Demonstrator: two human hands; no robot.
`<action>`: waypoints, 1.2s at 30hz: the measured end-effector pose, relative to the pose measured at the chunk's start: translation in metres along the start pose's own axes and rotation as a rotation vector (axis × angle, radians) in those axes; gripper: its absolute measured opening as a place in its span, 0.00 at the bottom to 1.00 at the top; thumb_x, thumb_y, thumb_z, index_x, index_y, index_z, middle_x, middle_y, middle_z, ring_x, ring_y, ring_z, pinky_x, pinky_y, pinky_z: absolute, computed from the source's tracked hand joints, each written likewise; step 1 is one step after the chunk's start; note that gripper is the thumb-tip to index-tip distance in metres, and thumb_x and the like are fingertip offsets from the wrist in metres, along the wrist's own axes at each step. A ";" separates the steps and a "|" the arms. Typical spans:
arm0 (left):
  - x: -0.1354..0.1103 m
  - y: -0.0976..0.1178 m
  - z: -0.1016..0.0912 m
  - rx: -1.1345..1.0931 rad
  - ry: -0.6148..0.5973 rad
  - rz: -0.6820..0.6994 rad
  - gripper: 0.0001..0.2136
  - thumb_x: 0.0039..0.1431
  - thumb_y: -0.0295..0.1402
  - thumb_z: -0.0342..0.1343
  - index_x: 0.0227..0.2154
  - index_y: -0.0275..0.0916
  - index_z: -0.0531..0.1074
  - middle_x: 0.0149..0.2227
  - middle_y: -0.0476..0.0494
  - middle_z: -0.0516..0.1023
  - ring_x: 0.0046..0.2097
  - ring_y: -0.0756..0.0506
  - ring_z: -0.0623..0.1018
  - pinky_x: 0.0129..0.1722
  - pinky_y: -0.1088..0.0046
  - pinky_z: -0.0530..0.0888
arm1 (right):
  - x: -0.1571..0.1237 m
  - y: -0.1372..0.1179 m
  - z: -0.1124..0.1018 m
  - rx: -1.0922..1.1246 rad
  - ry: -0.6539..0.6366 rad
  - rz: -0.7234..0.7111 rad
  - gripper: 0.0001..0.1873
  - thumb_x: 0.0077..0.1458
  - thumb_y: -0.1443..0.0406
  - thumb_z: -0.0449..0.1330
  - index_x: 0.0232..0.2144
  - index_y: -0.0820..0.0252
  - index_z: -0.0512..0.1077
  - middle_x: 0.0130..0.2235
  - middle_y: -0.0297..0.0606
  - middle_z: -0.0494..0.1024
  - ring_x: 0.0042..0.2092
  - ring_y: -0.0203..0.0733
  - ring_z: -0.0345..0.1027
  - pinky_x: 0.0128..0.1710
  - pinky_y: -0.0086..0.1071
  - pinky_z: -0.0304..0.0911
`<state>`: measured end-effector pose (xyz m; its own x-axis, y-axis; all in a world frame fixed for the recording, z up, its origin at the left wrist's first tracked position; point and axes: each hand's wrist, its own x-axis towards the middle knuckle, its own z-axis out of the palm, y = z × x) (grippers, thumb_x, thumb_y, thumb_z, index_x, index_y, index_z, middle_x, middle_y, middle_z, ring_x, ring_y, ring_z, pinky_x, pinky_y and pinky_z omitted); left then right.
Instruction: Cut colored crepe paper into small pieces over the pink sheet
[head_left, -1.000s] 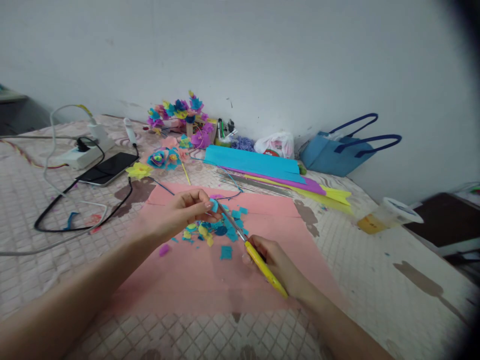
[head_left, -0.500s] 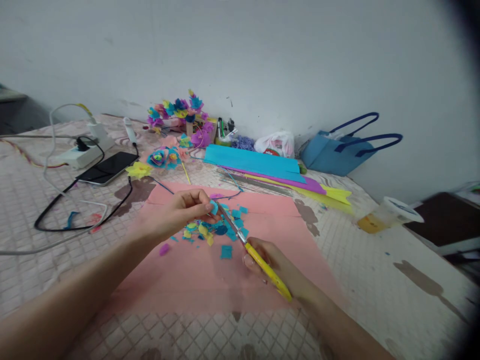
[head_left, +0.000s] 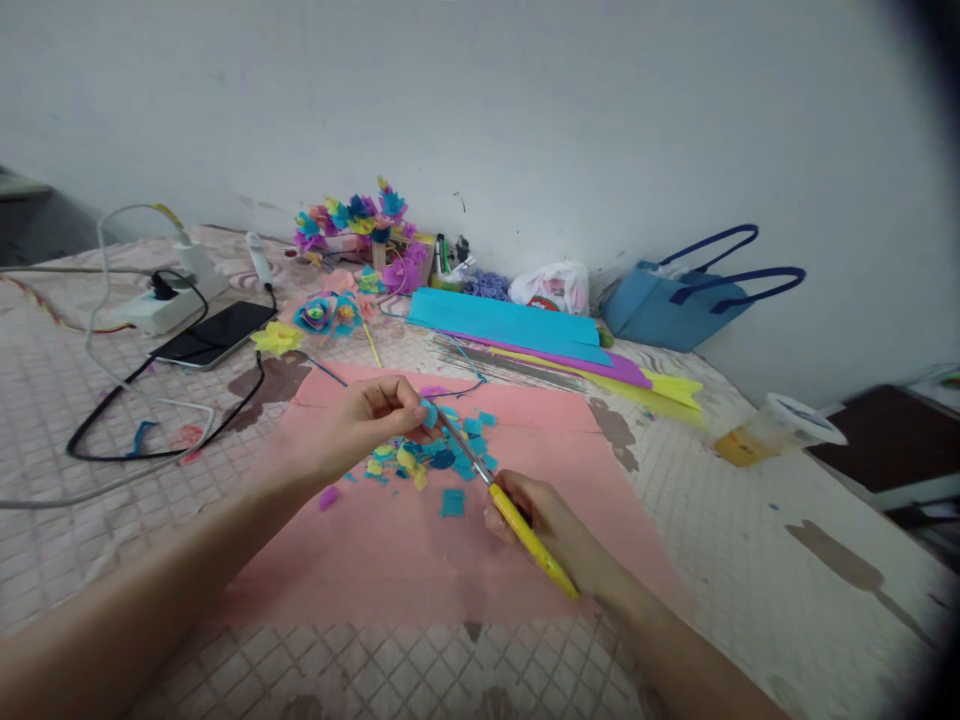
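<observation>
Between the fingertips of my left hand (head_left: 391, 408) is a small piece of blue paper (head_left: 428, 412). My right hand (head_left: 534, 508) is wrapped round the yellow handle of a pair of scissors (head_left: 529, 540). Their metal blades point up and left, with the tips at the blue piece; I cannot tell how far apart the blades are. Below both hands a pink paper sheet (head_left: 360, 560) lies on the patterned cloth. Several blue and yellow paper scraps (head_left: 420, 478) are heaped on it, and a blue square (head_left: 452, 502) lies a little nearer to me.
At the back lie folded blue paper (head_left: 502, 318) and a blue bag (head_left: 660, 305). Paper flowers (head_left: 360, 225) and a yellow flower (head_left: 277, 339) stand or lie left of centre. A phone (head_left: 217, 335), cables and a power strip (head_left: 169, 305) are at left, a lidded cup (head_left: 776, 430) at right.
The scissors have shifted very slightly in my right hand, their handle end a little left. My left hand stays in place with the blue piece, and the rest looks the same.
</observation>
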<state>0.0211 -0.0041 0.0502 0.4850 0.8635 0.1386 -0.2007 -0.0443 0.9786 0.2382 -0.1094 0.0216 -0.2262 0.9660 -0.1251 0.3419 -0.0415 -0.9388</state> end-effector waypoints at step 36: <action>-0.010 -0.015 0.019 0.011 0.014 -0.143 0.11 0.54 0.35 0.62 0.24 0.36 0.67 0.25 0.49 0.79 0.29 0.50 0.79 0.33 0.73 0.77 | 0.004 0.003 0.016 0.286 0.048 -0.019 0.23 0.53 0.44 0.55 0.29 0.58 0.61 0.21 0.26 0.57 0.20 0.29 0.47 0.18 0.25 0.47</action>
<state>0.0352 -0.0217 0.0368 0.4958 0.8684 -0.0042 -0.1210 0.0739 0.9899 0.2242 -0.1100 0.0129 -0.1846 0.9779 -0.0981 0.0657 -0.0873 -0.9940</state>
